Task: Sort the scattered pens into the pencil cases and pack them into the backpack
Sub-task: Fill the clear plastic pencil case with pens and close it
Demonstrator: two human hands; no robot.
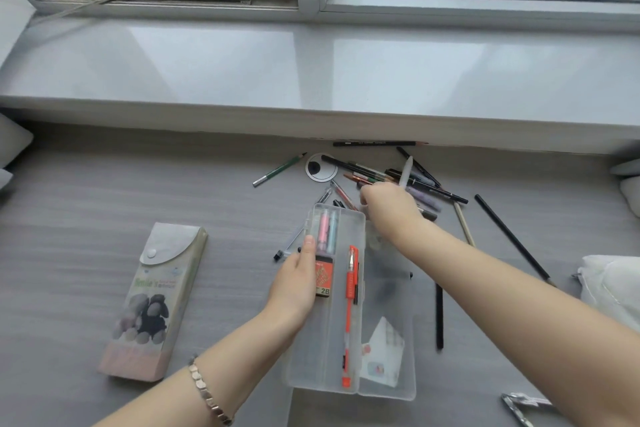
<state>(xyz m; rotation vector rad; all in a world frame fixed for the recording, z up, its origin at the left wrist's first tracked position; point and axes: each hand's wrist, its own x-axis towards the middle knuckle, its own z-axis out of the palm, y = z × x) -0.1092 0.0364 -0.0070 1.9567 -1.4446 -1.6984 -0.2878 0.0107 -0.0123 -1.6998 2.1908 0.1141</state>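
grey desk [86, 184], scattered pens [388, 177], two pencil cases [156, 302]

Left hand [297, 276] is at the left rim of the clear pencil case [351, 229], about midway along its length. It grips the rim with the thumb laid straight on top and pointing to the far end; the remaining fingers are hidden beneath the palm. The left forearm runs in from the near left of the case, bare, with a metal link bracelet [207, 392] at the wrist. Right hand [388, 204] is just beyond the case's far right corner, back uppermost and fingers curled downward, holding a white pen [406, 172] that projects past the knuckles. The right forearm is bare and extended, crossing above the case's right side from the near right.
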